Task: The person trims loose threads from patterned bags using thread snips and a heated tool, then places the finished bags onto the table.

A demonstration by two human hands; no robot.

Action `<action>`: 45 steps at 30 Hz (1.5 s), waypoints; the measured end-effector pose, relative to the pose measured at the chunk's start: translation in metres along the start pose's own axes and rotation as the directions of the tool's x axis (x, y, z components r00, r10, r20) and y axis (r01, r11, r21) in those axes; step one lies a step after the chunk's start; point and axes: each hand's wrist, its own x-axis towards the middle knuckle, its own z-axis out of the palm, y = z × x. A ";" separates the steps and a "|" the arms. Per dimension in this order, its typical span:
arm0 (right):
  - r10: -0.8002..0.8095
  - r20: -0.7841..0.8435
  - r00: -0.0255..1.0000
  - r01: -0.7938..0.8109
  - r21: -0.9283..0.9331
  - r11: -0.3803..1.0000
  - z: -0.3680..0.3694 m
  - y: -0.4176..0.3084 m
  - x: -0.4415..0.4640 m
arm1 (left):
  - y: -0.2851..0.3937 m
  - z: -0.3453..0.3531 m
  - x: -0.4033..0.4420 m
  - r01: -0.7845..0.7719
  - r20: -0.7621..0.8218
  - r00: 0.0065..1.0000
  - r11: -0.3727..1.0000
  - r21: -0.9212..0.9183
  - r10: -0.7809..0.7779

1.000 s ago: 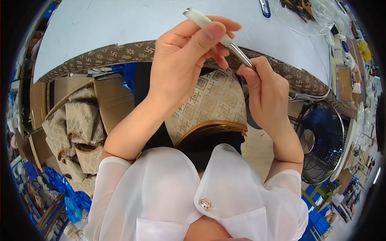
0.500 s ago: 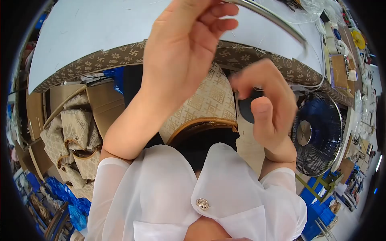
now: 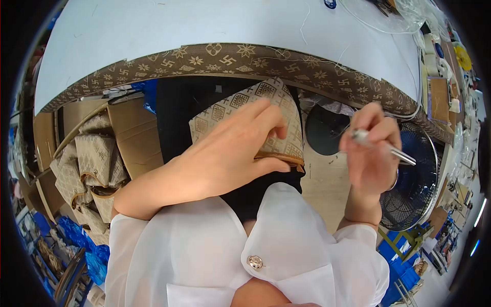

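My left hand (image 3: 230, 148) reaches over a beige patterned fabric piece with brown leather trim (image 3: 289, 110) that lies across my lap. Its thumb and fingers are apart, with the fingers slightly bent. I cannot tell whether it touches the fabric. Off to the right, raised above the floor, my right hand (image 3: 373, 153) is closed round a thin silver pen-like tool (image 3: 404, 155). That hand is blurred, and its fingers partly hide the tool.
A white-topped table (image 3: 169, 30) with a brown patterned edge stands in front of me. At the left, several beige patterned bags (image 3: 97, 158) fill a cardboard box (image 3: 134, 135). A black fan (image 3: 417, 176) stands at the right. Loose threads (image 3: 305, 25) lie on the table.
My left hand has come down from above the table to the fabric on my lap. The silver tool, earlier by my left hand over the table, is now in my right hand.
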 end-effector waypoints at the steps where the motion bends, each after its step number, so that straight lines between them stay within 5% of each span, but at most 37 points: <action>1: 0.099 0.058 0.993 -0.101 0.031 0.994 -0.004 0.005 -0.006 | -0.009 0.004 -0.002 0.006 0.009 1.000 1.000 0.029 -0.006; 6: 0.390 0.081 0.917 -0.396 0.095 0.913 0.007 0.015 -0.014 | -0.024 0.011 -0.001 0.025 0.087 0.996 0.997 0.075 -0.031; 8: 0.467 0.067 0.882 -0.466 -0.025 0.884 0.011 0.017 -0.014 | -0.025 0.010 0.001 0.033 0.115 0.993 0.997 0.066 -0.041; 11: 0.423 0.093 0.901 -0.407 -0.157 0.900 0.010 0.022 -0.016 | -0.022 0.003 0.004 0.123 0.223 0.968 0.992 -0.033 -0.113; 16: 0.396 0.126 0.910 -0.330 -0.362 0.872 0.013 0.022 -0.016 | -0.030 0.012 -0.002 -0.003 0.109 0.994 1.000 -0.031 0.006; 23: 0.385 0.128 0.914 -0.311 -0.389 0.867 0.011 0.026 -0.020 | -0.032 0.023 -0.005 -0.119 -0.054 0.991 0.990 0.078 0.123; 28: 0.345 0.144 0.927 -0.263 -0.406 0.875 0.013 0.028 -0.021 | -0.044 0.026 -0.006 -0.186 -0.065 0.981 0.982 -0.019 0.184; 35: 0.348 0.180 0.920 -0.230 -0.471 0.852 0.011 0.027 -0.022 | -0.043 0.026 -0.009 -0.007 -0.079 0.997 0.938 -0.348 -0.022; 45: 0.324 0.219 0.920 -0.170 -0.523 0.835 0.008 0.027 -0.022 | -0.040 0.023 -0.010 0.069 -0.041 0.995 0.938 -0.341 -0.088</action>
